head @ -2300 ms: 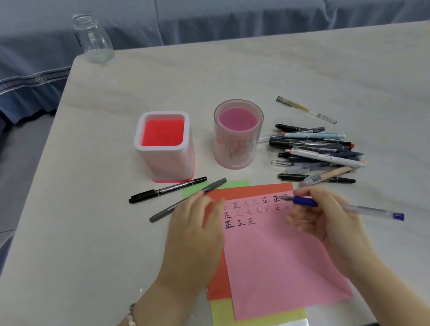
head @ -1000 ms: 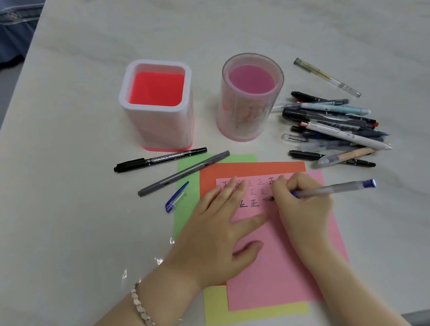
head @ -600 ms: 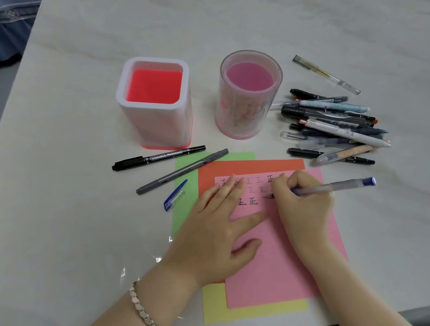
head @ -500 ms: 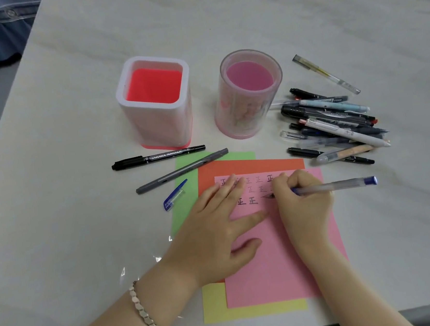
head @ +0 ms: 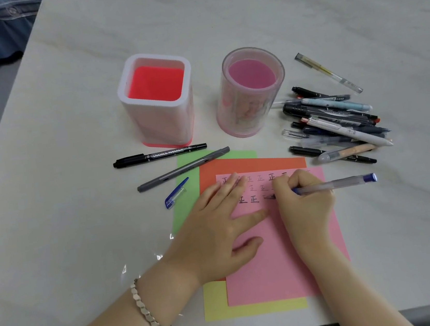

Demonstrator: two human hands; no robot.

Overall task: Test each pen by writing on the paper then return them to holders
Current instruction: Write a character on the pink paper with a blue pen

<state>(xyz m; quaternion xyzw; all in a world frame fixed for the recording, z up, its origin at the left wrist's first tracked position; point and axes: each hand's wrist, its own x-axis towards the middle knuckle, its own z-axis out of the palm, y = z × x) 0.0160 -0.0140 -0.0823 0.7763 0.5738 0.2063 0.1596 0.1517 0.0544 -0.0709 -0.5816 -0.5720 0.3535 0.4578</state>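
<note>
My right hand grips a clear blue-ended pen, its tip touching the pink paper beside rows of written characters. My left hand lies flat on the pink sheet, fingers spread, holding it down. The pen's blue cap lies on the green sheet. Behind stand a square red-bottomed holder and a round pink holder, both without pens. A pile of pens lies to the right.
A black marker and a grey pen lie left of the papers. A clear yellow-ink pen lies apart at the back right. Orange and yellow sheets lie under the pink one. The table's front edge is near my forearms.
The view tilted down and closer. The blue cap now lies on the green sheet. My right hand brought the pen tip down to the third row and a new mark is appearing there.
</note>
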